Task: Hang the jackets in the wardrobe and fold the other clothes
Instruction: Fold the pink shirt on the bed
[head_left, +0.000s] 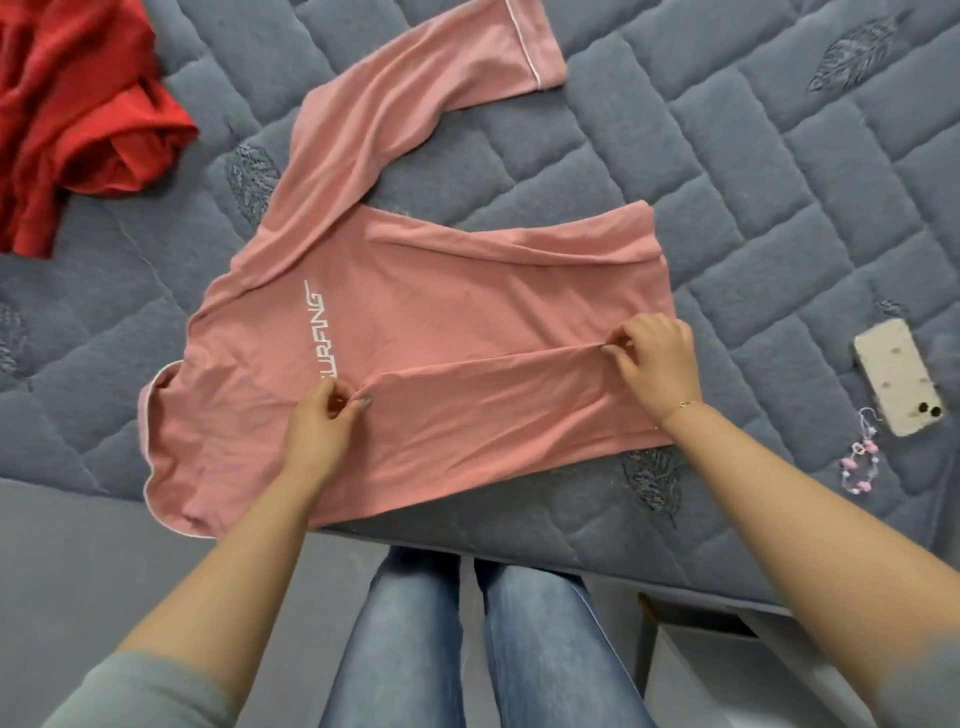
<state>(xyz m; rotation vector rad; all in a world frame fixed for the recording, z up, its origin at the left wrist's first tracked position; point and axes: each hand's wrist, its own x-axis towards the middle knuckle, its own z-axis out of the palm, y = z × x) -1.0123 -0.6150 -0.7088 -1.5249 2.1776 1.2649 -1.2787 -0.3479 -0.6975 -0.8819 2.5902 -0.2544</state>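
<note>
Pink cotton long-sleeved shirt (415, 322) lies spread on the grey quilted bed (727, 208) before you; its near side is folded over, covering the start of the white lettering (314, 327), and the near sleeve is tucked out of sight. Your left hand (324, 415) pinches the fold's edge near the lettering; your right hand (657, 358) pinches the same edge toward the hem. A crumpled red garment (72, 114) is cut off at the far left

A home bedroom: quilted grey bed (727, 218), strewn clothes, a phone (896, 376) on the bedding
</note>
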